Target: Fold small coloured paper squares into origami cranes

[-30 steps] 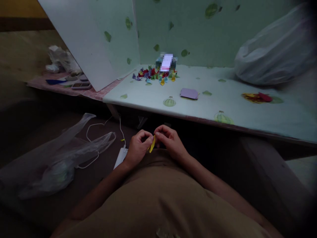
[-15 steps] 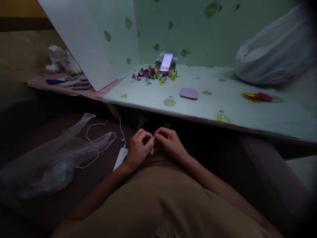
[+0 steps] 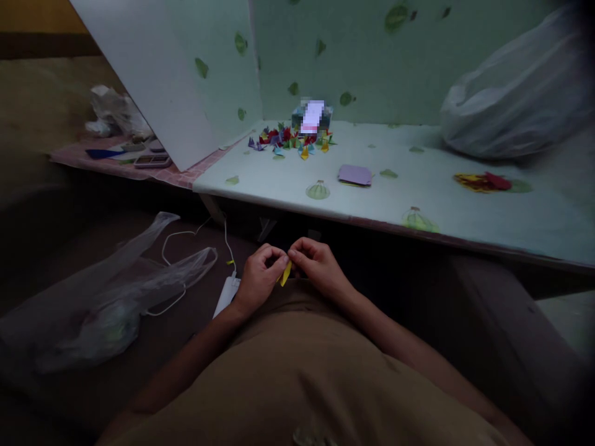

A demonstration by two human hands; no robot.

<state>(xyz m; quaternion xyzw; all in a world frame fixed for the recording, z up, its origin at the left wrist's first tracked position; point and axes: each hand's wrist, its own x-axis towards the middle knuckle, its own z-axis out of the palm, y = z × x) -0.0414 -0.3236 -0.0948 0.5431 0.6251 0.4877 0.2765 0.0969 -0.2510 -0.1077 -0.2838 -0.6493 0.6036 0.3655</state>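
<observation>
Close above my lap, a small folded piece of yellow paper (image 3: pixel 285 274) is pinched between my two hands. My left hand (image 3: pixel 261 272) is closed, thumb and forefinger on the paper's upper left edge. The fingertips of my right hand (image 3: pixel 318 263) are pressed together at its upper end. The paper's lower part hangs down in a narrow point; its upper part is hidden by my fingers. Beyond the hands, several colourful folded paper cranes (image 3: pixel 283 137) stand at the back of the table (image 3: pixel 279 186).
A stack of purple paper (image 3: pixel 355 174) and a red-and-yellow paper pile (image 3: pixel 486 182) lie on the table. A phone (image 3: pixel 311 116) leans on a box behind the cranes. At right sits a white plastic bag (image 3: pixel 506 99). Left below are a clear bag (image 3: pixel 106 316) and a white power strip (image 3: pixel 227 296).
More of the yellow paper now shows below my fingertips. My hands have shifted only slightly; the things on the table have stayed in place.
</observation>
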